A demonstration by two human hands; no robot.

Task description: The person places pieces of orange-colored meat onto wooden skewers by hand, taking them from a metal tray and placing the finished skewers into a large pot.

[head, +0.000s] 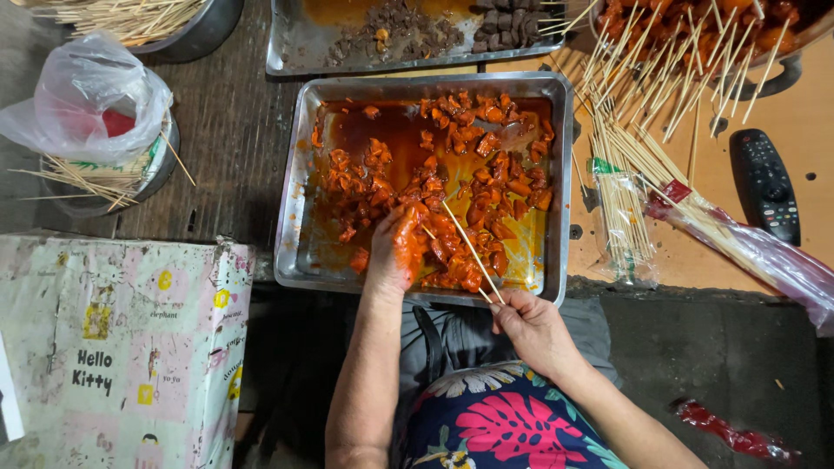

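**A:** so the right hand [532,328] has a pinch grip on a bamboo skewer [469,247], tip angled into the steel tray [291,217]. Left hand [393,252] is closed round a sauce-coated orange meat chunk [426,236] in that tray, fingers all red.

**B:** far along?

**A:** nah, skewer looks bare and the tray's full of loose pieces. Loads of unused sticks [634,148] lie on the worktop [790,113] to the right, beside a remote control [764,184].
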